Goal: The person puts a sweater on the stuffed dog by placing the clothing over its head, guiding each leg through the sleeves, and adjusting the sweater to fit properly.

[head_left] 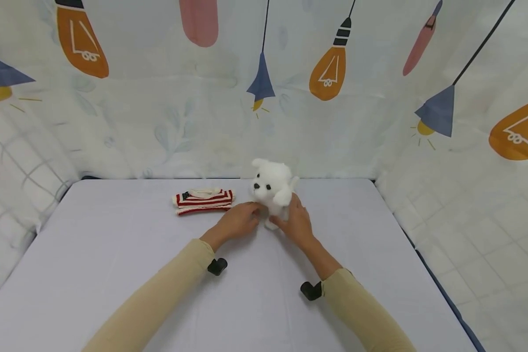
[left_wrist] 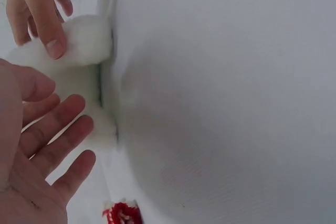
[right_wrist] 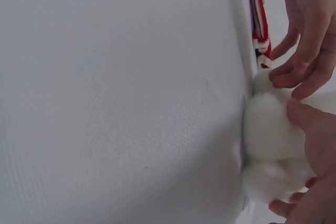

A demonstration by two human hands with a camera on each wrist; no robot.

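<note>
One white toy dog [head_left: 276, 193] is seen upright near the twelve o'clock edge of a table [head_left: 255, 308] covered in white cloth, with its face turned toward about eight o'clock. At five o'clock of the toy, its body is gripped by the right hand [head_left: 297, 222], the thumb being laid across the front and the other fingers being placed around the far side. At about seven o'clock, the left hand [head_left: 239, 221] is held against the toy; its fingers are loosely bent and spread in the left wrist view, and are not wrapped around anything. Beside the left hand, at nine o'clock of the toy, a striped knitted garment [head_left: 204, 202] in red and cream is laid on the table, apart from the toy. Both forearms are covered by beige sleeves [head_left: 151, 298], and a small black device [head_left: 217, 266] is worn at each wrist. Beyond the table, at twelve o'clock, a pale wall covering [head_left: 220, 117] is printed with orange bulbs [head_left: 327, 73] and blue lamps [head_left: 261, 80].
</note>
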